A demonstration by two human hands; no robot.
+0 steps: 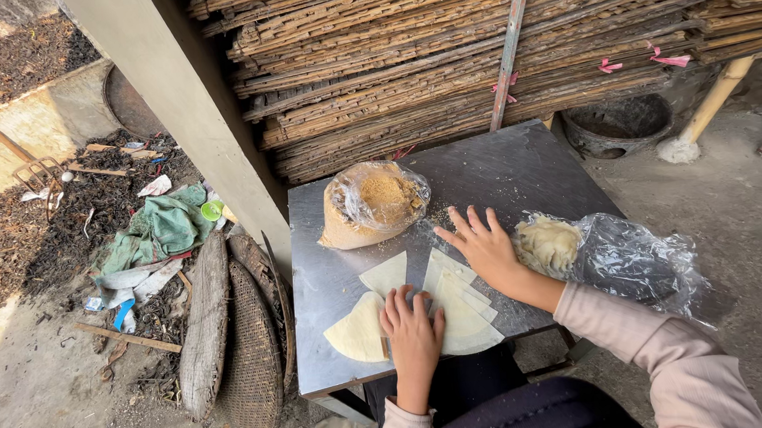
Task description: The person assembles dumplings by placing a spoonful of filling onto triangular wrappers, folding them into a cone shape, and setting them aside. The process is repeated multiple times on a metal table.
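Observation:
My left hand (412, 330) lies flat on pale wedge-shaped dough sheets (360, 330) near the front edge of a metal table (503, 165). More stacked wedges (463, 299) fan out between my hands, and one wedge (386, 273) lies apart to the left. My right hand (481, 244) rests with fingers spread on the table, touching the upper stacked wedges. Just right of it a lump of pale dough (547, 243) sits on a clear plastic bag (639, 258). Neither hand grips anything.
A clear bag of brown crumbly filling (373, 204) stands at the table's left back. Stacked bamboo mats (477, 46) fill the back. A concrete post (186, 111), woven baskets (247, 348), green cloth (163, 227) and litter lie left; a dark basin (618, 124) sits right.

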